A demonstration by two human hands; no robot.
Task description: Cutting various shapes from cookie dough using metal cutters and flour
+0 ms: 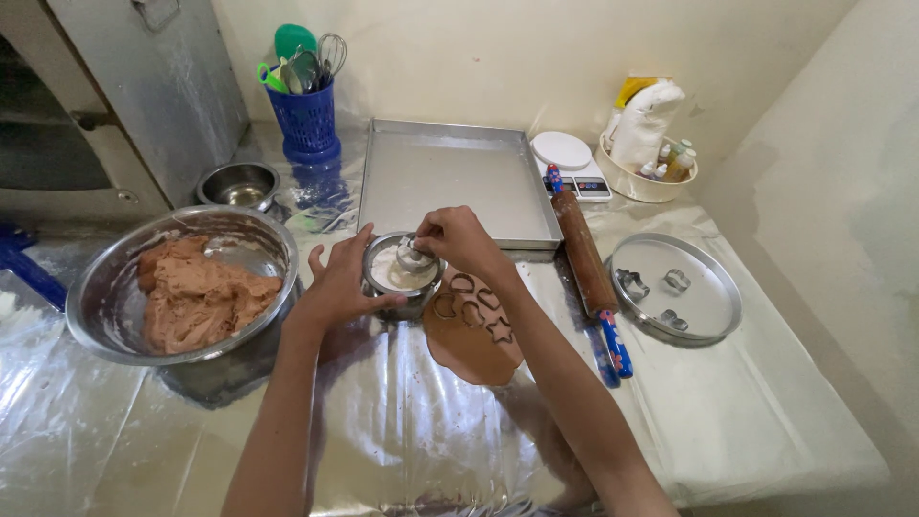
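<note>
Steel is under both your hands: the small round steel bowl of white flour [403, 275] sits at the middle of the foil-covered table [747, 421], and everything else is placed from it. Your left hand [342, 282] wraps its near-left wall, fingers curved against the metal, thumb reaching toward the rim. Your right hand [459, 239] comes over the bowl from the right with its fingertips pinched on a small metal cookie cutter [414, 257] that is down in the flour.

Just to the right of the bowl, touching its base, lies the flat rolled sheet of brown dough [474, 335], marked with cut outlines, a star among them. Further right, the brown wooden rolling pin with blue handles [587, 263] lies slanted, and beyond it stands the round steel plate [704, 287] carrying three more metal cutters [632, 282].

Behind the bowl, the rectangular steel baking tray [450, 177] lies bare. To the right of that tray are a white kitchen scale [572, 163] and a cream bowl holding small bottles and a white bag [646, 153].

Left of the flour bowl sits the large steel mixing bowl [105, 287] with a lump of brown dough [196, 297] in it. Behind that are a small empty steel bowl [239, 184] and a blue basket of utensils [306, 115]
</note>
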